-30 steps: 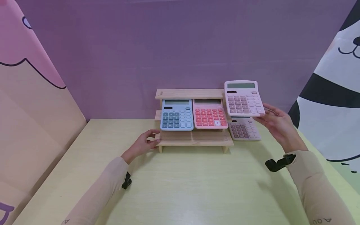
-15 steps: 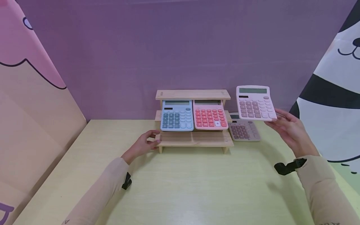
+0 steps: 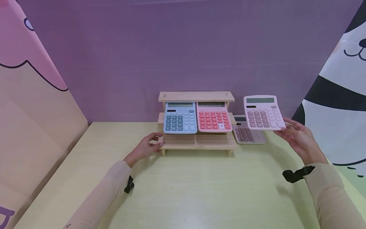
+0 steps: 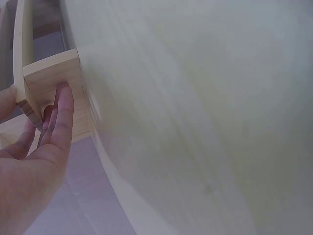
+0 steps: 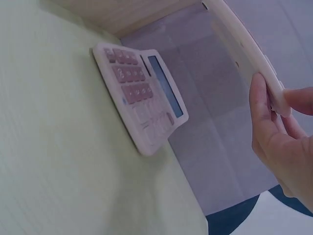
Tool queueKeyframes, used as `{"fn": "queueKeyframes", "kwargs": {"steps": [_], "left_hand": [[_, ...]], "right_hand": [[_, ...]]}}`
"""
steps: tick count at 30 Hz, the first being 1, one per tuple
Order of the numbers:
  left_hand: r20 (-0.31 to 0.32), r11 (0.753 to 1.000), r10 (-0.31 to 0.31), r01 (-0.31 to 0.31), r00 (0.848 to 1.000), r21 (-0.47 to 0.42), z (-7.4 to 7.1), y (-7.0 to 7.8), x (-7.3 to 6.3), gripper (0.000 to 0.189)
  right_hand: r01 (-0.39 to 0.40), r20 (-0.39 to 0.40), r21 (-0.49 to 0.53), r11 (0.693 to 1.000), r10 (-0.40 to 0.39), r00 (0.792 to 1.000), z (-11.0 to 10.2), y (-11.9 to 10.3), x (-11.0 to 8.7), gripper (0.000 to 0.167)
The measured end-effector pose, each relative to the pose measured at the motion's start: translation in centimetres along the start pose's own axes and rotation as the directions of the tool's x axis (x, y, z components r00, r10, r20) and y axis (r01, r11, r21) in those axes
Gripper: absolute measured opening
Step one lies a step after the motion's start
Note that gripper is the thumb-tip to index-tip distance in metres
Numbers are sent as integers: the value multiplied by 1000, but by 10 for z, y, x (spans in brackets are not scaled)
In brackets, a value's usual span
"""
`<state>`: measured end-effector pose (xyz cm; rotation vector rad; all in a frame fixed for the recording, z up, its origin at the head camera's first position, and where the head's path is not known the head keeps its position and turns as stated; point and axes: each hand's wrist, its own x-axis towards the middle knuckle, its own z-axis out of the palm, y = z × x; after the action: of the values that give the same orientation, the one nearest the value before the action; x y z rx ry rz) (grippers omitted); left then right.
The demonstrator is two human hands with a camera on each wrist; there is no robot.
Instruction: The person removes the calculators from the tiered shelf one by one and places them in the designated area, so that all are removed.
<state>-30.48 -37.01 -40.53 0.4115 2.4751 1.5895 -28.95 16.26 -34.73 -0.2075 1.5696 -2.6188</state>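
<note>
Right hand (image 3: 302, 137) pinches a pale calculator (image 3: 261, 113) aloft, right of the rack (image 3: 197, 141).
The right wrist view shows thumb opposite fingers; the left wrist view, the left hand (image 4: 41, 164) gripping the rack's end, fingers underneath. The rack holds a blue calculator (image 3: 180, 118) and a pink calculator (image 3: 214, 119), "+" readable on its white key.

Right grip (image 3: 302, 140) aloft, left grip (image 3: 144, 147) low
</note>
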Motion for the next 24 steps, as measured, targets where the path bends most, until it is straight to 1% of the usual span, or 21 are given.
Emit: {"fn": "queueKeyframes", "kwargs": {"steps": [2,8,11,14,16,18,24], "left_hand": [[0,1000,2,-2,1000,-3,0,0,0,49],[1,1000,4,-4,1000,-3,0,-2,1,48],[0,1000,-3,3,1000,-10,0,-3,1,49],[-1,1000,-8,8,1000,-18,0,-3,1,49],[-1,1000,-8,8,1000,-17,0,-3,1,49],[-3,1000,-8,8,1000,-14,0,-2,0,48],[-6,1000,-23,23,1000,-15,0,0,1,49]], "right_hand": [[2,16,-9,1000,-2,1000,-5,2,-1,58],[-8,40,44,999,6,999,-19,7,-4,43],[-5,42,16,1000,5,999,-25,9,-5,44],[-15,23,-11,1000,15,1000,-31,10,-8,47],[-21,20,1,1000,21,1000,-36,11,-8,50],[-35,-1,-3,999,35,999,-41,12,-10,51],[-53,-28,51,997,54,998,-57,15,-12,38]]}}
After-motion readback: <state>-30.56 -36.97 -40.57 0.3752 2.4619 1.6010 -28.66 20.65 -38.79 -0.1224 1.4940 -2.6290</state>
